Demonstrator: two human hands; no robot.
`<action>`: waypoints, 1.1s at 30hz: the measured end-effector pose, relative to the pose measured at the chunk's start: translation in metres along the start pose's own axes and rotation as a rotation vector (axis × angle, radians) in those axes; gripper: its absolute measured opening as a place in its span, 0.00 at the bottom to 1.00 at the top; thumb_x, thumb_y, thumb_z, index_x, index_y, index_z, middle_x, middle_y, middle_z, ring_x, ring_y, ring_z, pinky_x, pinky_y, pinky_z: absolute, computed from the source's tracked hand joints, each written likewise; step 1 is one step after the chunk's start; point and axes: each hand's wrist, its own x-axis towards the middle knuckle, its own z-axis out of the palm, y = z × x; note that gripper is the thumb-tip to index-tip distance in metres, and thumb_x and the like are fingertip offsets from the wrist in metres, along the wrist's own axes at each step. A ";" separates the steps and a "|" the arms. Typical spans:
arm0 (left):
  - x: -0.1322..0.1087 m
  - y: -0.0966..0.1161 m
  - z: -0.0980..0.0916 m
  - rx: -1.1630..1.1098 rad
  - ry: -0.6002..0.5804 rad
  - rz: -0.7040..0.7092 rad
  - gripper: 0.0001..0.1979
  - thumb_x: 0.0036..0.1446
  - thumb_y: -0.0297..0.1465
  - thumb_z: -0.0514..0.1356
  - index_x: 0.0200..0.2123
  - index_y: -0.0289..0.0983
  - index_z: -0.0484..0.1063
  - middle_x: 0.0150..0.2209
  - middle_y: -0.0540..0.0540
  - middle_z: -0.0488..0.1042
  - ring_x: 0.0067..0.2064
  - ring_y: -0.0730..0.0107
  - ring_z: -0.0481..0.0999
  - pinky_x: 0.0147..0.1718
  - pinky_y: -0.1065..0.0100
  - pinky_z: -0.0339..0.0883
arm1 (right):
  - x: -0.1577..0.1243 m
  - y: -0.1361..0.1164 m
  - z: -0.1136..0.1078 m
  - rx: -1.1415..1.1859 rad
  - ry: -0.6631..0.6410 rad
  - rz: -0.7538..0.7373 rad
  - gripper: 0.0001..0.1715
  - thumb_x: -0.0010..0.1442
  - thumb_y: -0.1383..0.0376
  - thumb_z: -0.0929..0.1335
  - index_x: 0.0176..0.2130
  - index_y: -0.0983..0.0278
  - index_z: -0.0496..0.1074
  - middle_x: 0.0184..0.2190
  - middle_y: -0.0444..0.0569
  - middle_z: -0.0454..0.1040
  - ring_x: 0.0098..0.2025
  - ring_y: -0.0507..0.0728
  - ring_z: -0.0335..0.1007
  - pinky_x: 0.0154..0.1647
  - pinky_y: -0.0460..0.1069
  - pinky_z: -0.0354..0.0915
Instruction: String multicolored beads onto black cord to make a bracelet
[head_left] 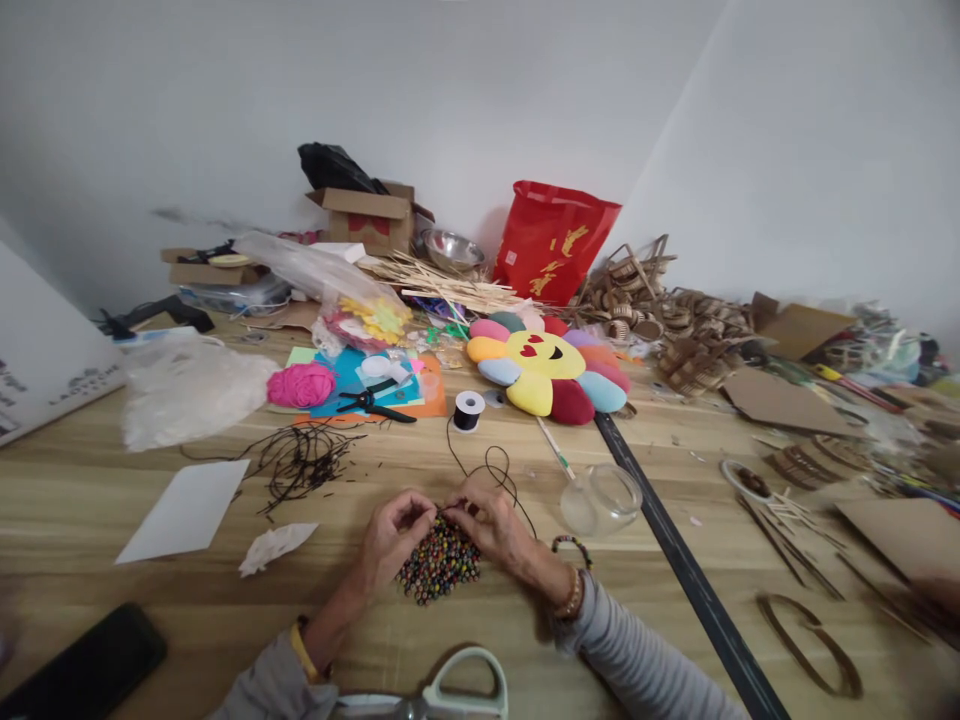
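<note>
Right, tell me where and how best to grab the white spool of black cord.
I'd pinch the white spool by opposite edges of its round top flange, coming from above. It appears to stand upright with that wide rim uppermost, while black cord trails from its near left side, so a top approach should avoid snagging the line.
</note>
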 end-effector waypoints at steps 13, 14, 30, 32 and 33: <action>0.002 -0.001 0.001 -0.078 0.022 -0.032 0.08 0.43 0.33 0.65 0.26 0.35 0.77 0.26 0.46 0.78 0.31 0.66 0.75 0.33 0.69 0.69 | -0.012 0.006 0.006 -0.128 0.109 -0.182 0.11 0.68 0.65 0.59 0.36 0.63 0.67 0.30 0.49 0.70 0.32 0.54 0.66 0.33 0.48 0.63; 0.002 -0.002 0.000 -0.091 0.022 -0.030 0.08 0.42 0.33 0.66 0.27 0.34 0.78 0.27 0.46 0.78 0.31 0.66 0.75 0.33 0.69 0.69 | -0.012 0.007 0.008 -0.138 0.113 -0.195 0.10 0.68 0.65 0.60 0.36 0.63 0.67 0.30 0.49 0.70 0.32 0.54 0.66 0.33 0.48 0.63; 0.001 -0.003 0.001 -0.135 0.028 -0.062 0.09 0.39 0.33 0.69 0.26 0.35 0.77 0.26 0.47 0.79 0.30 0.67 0.76 0.33 0.68 0.71 | -0.015 0.010 0.011 -0.229 0.103 -0.242 0.09 0.67 0.67 0.59 0.40 0.63 0.67 0.31 0.50 0.70 0.34 0.56 0.66 0.33 0.49 0.63; 0.001 -0.002 0.001 -0.133 0.023 -0.055 0.09 0.39 0.33 0.68 0.25 0.35 0.76 0.25 0.47 0.78 0.29 0.68 0.75 0.31 0.70 0.70 | -0.015 0.010 0.012 -0.225 0.109 -0.244 0.08 0.67 0.67 0.59 0.40 0.63 0.67 0.31 0.50 0.70 0.33 0.55 0.66 0.33 0.49 0.63; 0.001 -0.002 0.002 -0.135 0.023 -0.054 0.09 0.40 0.33 0.68 0.25 0.35 0.76 0.25 0.48 0.77 0.28 0.68 0.74 0.31 0.70 0.69 | -0.015 0.010 0.012 -0.221 0.112 -0.247 0.08 0.67 0.67 0.60 0.40 0.63 0.67 0.31 0.50 0.70 0.33 0.55 0.66 0.33 0.49 0.63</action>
